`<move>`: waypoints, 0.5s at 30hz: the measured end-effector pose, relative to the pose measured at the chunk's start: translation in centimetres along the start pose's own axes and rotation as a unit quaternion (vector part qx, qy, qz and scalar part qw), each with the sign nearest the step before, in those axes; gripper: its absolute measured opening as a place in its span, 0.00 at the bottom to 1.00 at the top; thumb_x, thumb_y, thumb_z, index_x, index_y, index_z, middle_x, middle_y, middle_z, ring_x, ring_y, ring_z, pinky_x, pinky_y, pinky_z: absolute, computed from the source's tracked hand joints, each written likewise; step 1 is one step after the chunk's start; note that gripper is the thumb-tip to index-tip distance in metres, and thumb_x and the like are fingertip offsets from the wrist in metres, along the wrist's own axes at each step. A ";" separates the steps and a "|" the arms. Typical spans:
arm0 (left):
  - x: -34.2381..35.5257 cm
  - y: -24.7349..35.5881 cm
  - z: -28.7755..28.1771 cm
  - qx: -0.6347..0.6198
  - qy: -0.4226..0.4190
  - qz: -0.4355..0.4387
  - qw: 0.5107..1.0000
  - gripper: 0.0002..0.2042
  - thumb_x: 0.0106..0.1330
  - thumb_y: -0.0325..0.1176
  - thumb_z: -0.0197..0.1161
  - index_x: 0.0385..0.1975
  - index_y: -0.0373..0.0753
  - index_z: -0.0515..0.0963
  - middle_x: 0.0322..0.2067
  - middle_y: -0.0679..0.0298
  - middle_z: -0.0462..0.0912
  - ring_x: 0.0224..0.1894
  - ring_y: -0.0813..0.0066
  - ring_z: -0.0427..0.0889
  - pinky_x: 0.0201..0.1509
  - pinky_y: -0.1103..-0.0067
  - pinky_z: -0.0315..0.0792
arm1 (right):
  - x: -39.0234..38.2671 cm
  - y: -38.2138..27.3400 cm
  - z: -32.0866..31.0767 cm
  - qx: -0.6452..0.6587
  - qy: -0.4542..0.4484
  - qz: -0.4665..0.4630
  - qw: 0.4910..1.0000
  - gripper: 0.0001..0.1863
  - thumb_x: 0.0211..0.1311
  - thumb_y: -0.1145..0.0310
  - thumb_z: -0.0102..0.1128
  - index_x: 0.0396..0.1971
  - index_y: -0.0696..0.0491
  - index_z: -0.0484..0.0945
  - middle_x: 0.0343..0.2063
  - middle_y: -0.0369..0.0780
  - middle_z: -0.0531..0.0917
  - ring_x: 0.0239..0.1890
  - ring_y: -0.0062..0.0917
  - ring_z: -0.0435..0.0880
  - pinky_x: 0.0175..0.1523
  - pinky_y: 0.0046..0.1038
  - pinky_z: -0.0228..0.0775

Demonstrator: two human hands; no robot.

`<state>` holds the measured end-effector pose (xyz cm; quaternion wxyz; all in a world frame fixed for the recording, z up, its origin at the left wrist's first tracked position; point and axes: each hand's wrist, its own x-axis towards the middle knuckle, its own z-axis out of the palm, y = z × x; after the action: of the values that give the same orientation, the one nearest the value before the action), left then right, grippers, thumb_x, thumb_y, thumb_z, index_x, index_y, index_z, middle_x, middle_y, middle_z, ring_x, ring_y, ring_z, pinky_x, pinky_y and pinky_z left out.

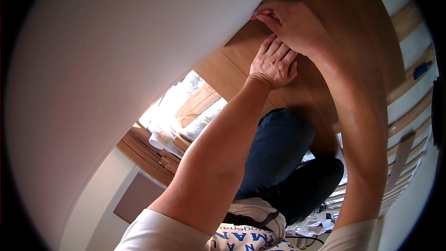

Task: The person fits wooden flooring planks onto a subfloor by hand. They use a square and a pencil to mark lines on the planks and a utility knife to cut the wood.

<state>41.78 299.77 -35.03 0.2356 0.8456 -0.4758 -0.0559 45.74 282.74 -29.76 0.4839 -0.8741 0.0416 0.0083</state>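
Note:
My left hand (pixel 274 62) lies flat on the brown wood boards (pixel 234 62), fingers stretched out, close below my right hand. My right hand (pixel 292 24) is closed in a pinch beside the edge of the big white wall panel (pixel 125 56). Between its thumb and fingertips shows a small red thing (pixel 254 15), mostly hidden, so its kind cannot be made out. The seam where the boards meet the white panel runs right by these fingertips.
My bent knees (pixel 283 144) rest on the boards. To the right run several wooden battens (pixel 405 21) with pale gaps between them; a small dark blue object (pixel 422 70) sits on one. A bright opening (pixel 186 97) with strips and timber lies at the left. Crumpled clear plastic (pixel 311 223) lies lower right.

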 end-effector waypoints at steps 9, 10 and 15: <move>-0.2 0.0 -0.1 0.010 -0.043 -0.017 0.999 0.23 0.59 0.40 0.70 0.56 0.43 0.85 0.61 0.62 0.84 0.70 0.61 0.76 0.82 0.60 0.60 | 0.0 0.3 0.3 -0.004 0.003 -0.004 1.000 0.11 0.76 0.58 0.64 0.45 0.49 0.88 0.31 0.47 0.90 0.35 0.45 0.90 0.42 0.43 0.83; -0.2 0.0 -0.1 0.010 -0.043 -0.017 0.999 0.23 0.59 0.40 0.70 0.56 0.43 0.85 0.61 0.62 0.84 0.70 0.61 0.76 0.82 0.60 0.60 | 0.0 0.3 0.3 -0.004 0.003 -0.004 1.000 0.11 0.76 0.58 0.64 0.45 0.49 0.88 0.31 0.47 0.90 0.35 0.45 0.90 0.42 0.43 0.83; -0.2 0.1 -0.1 0.006 -0.040 -0.020 0.999 0.23 0.59 0.40 0.70 0.55 0.43 0.85 0.61 0.63 0.84 0.69 0.62 0.77 0.82 0.60 0.60 | 0.1 0.4 0.4 -0.020 0.014 -0.026 0.999 0.10 0.76 0.59 0.64 0.44 0.49 0.87 0.30 0.47 0.90 0.34 0.45 0.90 0.41 0.44 0.83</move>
<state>41.65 299.91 -34.92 0.2100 0.8535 -0.4680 -0.0913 45.78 282.85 -30.26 0.4660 -0.8843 0.0252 -0.0156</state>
